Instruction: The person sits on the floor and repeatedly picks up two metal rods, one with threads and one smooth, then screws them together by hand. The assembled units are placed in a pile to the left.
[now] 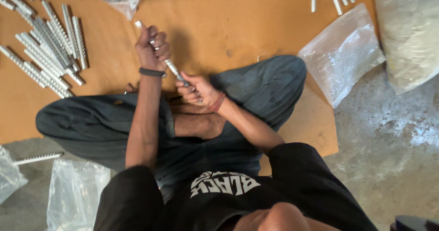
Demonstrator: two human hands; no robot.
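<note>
At 12 o'clock above lap: left hand (153,48), right hand (195,88) both closed round white strip (171,66); maybe half-fitted; finished strips (45,52) piled at 10 o'clock.

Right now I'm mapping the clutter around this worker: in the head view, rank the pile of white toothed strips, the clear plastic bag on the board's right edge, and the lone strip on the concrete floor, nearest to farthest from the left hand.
1. Pile of white toothed strips, to the left of the left hand.
2. Lone strip, lower left on the concrete.
3. Clear plastic bag, far right at the board's edge.
</note>
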